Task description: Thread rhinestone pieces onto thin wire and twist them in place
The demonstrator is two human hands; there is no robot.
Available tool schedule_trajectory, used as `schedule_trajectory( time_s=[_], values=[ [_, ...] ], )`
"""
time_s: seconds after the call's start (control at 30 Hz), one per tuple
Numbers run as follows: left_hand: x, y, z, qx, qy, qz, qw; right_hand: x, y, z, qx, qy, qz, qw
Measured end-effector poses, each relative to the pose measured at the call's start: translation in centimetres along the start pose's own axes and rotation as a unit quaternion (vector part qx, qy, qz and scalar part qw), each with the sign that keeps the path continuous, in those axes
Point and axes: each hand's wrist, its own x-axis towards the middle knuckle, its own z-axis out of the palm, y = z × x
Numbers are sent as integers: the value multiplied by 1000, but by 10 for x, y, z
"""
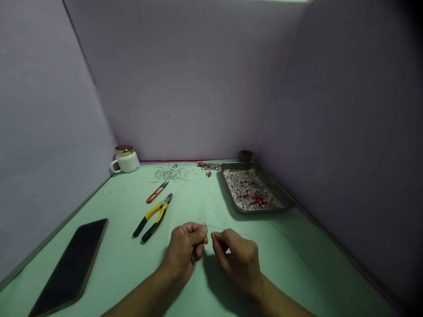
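Over the middle of the green tabletop, my left hand (185, 246) pinches a thin wire (209, 227) between thumb and forefinger. A small loop of the wire shows just above the left fingertips. My right hand (238, 257) has thumb and finger pressed together on the same wire, a short gap from the left. A fine length of it trails off to the right behind the right hand. Whether a bead sits between the fingers is hidden. Left of my hands lie pliers (155, 217) with yellow and black handles and orange thread snips (157, 193).
A metal tray (257, 210) of white and red beads stands at the back right. Behind it is a dark small bowl (245, 156). Tangled wires (173, 173) and red beaded pieces (209, 166) lie at the back. A lidded white mug (128, 162) and a phone (71, 266) are left.
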Motion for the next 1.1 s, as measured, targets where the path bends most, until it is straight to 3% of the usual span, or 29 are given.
schedule_trajectory(
  time_s=[0.23, 0.53, 0.77, 1.1],
  values=[
    [2, -5, 1, 23, 11, 9, 1000, -4, -3, 0, 69, -50, 77, 993],
    [5, 0, 0, 30, -15, 20, 999, -3, -2, 3, 112, -51, 96, 988],
    [6, 2, -4, 47, 8, 22, 999, -5, -3, 5, 137, -87, 118, 980],
    [8, -1, -7, 41, -30, 25, 998, 3, -13, 2, 279, -129, 321, 896]
  ],
)
